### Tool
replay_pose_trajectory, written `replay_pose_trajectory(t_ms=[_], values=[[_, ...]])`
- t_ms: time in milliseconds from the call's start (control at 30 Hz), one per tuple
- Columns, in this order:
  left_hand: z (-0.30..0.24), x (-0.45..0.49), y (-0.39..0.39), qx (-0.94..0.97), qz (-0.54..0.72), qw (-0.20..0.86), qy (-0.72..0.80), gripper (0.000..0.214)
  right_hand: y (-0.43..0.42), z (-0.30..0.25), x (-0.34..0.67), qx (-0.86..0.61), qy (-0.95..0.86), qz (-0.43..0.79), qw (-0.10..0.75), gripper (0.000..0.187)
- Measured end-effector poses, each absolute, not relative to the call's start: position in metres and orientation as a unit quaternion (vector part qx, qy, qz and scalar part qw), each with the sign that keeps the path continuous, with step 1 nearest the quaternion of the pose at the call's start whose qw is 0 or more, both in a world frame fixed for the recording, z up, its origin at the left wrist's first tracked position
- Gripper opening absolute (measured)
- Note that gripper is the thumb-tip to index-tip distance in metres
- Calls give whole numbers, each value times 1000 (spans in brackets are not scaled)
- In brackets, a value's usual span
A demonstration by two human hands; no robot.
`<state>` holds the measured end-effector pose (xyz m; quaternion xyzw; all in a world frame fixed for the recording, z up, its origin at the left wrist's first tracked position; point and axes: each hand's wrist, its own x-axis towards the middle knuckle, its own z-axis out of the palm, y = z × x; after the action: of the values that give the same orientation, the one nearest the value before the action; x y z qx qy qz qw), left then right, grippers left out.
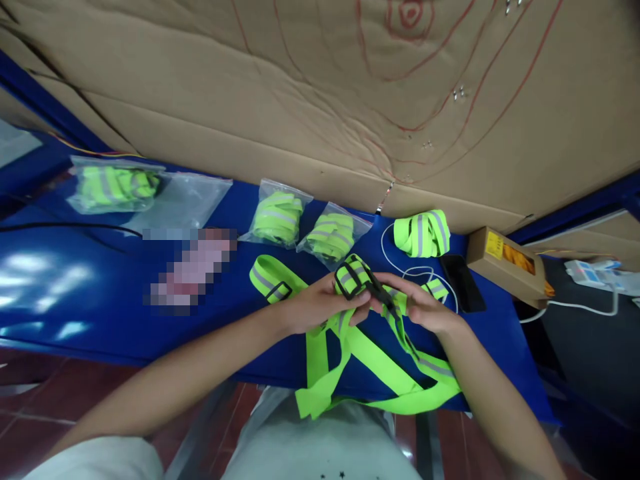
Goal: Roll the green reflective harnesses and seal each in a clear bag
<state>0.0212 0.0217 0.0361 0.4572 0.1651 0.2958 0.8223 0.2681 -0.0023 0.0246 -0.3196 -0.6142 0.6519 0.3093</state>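
A fluorescent yellow-green reflective strap harness (370,353) with grey stripes lies spread over the near table edge, its lower bands hanging toward my lap. My left hand (320,303) is closed on a folded part of the webbing beside a black slide buckle (351,279). My right hand (420,300) grips the strap near a dark clip (385,297); its fingertips are partly hidden behind the webbing. The two hands are close together just above the blue table. One looped end with another black buckle (279,292) rests left of my left hand.
Bagged rolls of the same strap (277,217) stand along the back, with a flat clear bag (185,200) at left. A loose roll (423,233), white cable, black phone (464,283) and cardboard box (507,267) are at right. A cardboard wall (300,100) rises behind.
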Motion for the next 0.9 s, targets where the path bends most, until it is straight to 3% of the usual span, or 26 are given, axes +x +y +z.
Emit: replay_pose_trajectory(t_ms=[367, 700, 767, 900], values=[[33, 19, 24, 501, 299, 808, 85, 33, -9, 21, 264, -274, -552, 710, 341, 67], [37, 24, 26, 504, 345, 786, 96, 24, -10, 23, 259, -228, -428, 810, 329, 28], [40, 21, 27, 523, 351, 767, 123, 25, -11, 23, 261, -231, -402, 820, 337, 30], [41, 16, 27, 535, 333, 764, 138, 34, -12, 22, 262, -215, -417, 825, 314, 51]])
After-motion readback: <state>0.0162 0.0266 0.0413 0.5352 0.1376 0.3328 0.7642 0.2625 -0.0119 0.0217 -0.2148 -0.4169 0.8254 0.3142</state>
